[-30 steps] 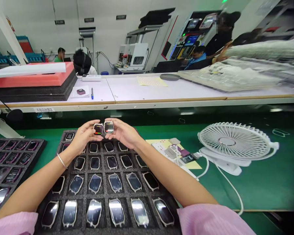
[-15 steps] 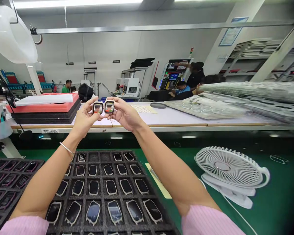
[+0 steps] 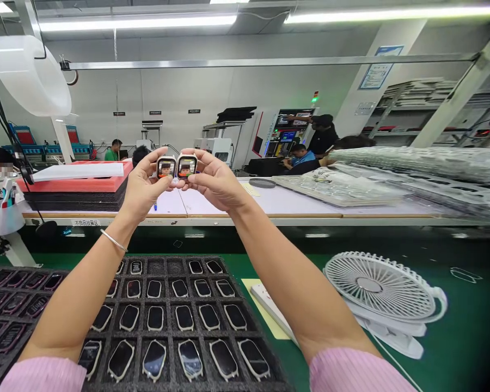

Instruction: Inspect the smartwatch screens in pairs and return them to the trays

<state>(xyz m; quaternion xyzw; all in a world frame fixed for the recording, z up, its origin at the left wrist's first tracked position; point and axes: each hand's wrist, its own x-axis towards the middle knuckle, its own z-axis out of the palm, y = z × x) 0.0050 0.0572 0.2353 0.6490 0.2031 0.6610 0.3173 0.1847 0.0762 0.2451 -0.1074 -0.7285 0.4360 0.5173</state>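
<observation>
Smartwatch [image 3: 166,167] pinched in the left hand [image 3: 142,188], second smartwatch [image 3: 187,166] pinched in the right hand [image 3: 216,182]; cases just beside each other, screens lit. Both raised above a foam tray [image 3: 175,259] of watches [image 3: 154,359] on the green bench [image 3: 465,321].

A white desk fan [image 3: 379,287] stands on the green near counter [image 3: 465,326] at right, beside a power strip [image 3: 271,310]. On the far counter [image 3: 257,200], a stack of foam pads [image 3: 77,185] rises at left and clear plastic trays [image 3: 338,190] lie at right. Beyond, a co-worker in blue [image 3: 304,159] sits.
</observation>
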